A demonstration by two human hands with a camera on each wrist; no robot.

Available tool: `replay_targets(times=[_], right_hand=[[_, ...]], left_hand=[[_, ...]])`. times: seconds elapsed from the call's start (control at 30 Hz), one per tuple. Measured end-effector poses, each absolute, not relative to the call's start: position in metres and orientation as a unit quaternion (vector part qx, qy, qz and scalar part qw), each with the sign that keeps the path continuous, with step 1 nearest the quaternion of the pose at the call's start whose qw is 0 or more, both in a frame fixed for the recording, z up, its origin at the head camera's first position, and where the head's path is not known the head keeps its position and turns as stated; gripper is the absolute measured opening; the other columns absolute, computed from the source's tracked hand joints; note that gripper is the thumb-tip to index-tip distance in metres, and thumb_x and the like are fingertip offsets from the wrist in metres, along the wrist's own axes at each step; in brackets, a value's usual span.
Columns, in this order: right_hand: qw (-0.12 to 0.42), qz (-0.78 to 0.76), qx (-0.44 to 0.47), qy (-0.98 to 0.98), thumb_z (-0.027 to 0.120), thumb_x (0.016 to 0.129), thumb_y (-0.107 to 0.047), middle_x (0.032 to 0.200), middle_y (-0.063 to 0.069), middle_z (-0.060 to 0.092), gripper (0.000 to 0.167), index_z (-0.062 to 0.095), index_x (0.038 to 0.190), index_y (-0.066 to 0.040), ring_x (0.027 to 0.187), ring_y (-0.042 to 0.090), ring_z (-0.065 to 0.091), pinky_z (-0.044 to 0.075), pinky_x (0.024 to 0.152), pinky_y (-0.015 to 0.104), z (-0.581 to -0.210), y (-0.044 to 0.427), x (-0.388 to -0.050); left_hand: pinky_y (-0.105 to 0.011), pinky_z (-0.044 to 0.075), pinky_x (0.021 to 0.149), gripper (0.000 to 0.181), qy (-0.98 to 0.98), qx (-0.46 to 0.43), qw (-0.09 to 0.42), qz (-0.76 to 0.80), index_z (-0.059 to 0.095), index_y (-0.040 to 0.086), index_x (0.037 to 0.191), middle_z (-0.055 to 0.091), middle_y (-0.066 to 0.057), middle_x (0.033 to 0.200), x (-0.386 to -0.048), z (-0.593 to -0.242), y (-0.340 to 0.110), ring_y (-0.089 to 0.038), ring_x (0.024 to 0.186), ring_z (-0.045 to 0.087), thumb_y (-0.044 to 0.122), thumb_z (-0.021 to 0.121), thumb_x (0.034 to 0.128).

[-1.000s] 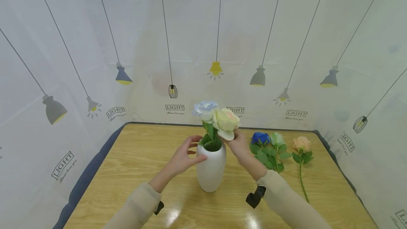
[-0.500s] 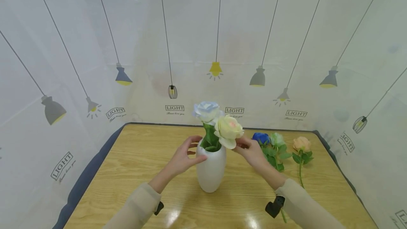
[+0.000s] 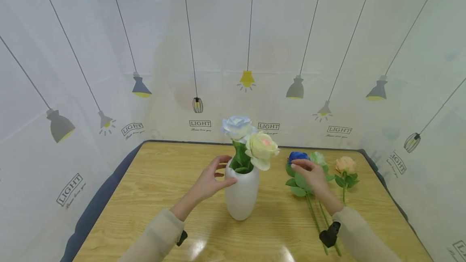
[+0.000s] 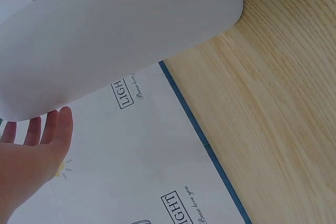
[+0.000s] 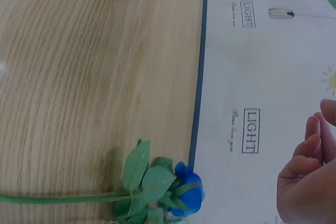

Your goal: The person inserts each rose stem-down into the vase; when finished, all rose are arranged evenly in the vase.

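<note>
Beyond the left edge of the wooden tabletop (image 3: pixel 156 181), a white backdrop (image 3: pixel 32 161) printed with hanging lamps is seen. The upper left side of a white vase (image 3: pixel 241 199) is held by the left hand (image 3: pixel 210 179), its thumb and fingers curved round it. The vase is stood upright, about midway between the left and right edges. A pale blue rose (image 3: pixel 237 127) and, to its right, a cream rose (image 3: pixel 263 148) are held in its mouth. A deep blue rose (image 3: pixel 298 156) is laid near the far edge, its head partly hidden by the right hand (image 3: pixel 314 175), which is raised, fingers loosely bent, nothing gripped. Beside it a pale green rose (image 3: pixel 317 157) is laid; nearest the far right corner, a peach rose (image 3: pixel 346 165).
</note>
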State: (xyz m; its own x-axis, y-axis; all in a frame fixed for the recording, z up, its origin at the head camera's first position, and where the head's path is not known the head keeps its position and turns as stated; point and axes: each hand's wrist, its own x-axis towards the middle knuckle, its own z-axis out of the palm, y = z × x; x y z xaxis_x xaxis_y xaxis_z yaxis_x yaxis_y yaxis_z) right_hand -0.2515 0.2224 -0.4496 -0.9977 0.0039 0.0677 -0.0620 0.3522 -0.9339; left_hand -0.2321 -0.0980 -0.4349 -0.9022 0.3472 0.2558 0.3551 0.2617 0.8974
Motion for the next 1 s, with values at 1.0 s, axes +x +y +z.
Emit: replay_targets(times=[1.0], right_hand=[[-0.034, 0.458, -0.061, -0.886, 0.054, 0.088, -0.018, 0.107, 0.022, 0.053, 0.035, 0.054, 0.112, 0.008, 0.096, 0.036, 0.049, 0.044, 0.075, 0.044, -0.529, 0.280, -0.237]], left_hand=[[-0.045, 0.041, 0.084, 0.064, -0.795, -0.224, 0.001, -0.563, 0.040, 0.011, 0.126, 0.044, -0.004, 0.123, -0.232, -0.435, -0.099, -0.023, 0.108, 0.045, 0.031, 0.072, 0.0740]])
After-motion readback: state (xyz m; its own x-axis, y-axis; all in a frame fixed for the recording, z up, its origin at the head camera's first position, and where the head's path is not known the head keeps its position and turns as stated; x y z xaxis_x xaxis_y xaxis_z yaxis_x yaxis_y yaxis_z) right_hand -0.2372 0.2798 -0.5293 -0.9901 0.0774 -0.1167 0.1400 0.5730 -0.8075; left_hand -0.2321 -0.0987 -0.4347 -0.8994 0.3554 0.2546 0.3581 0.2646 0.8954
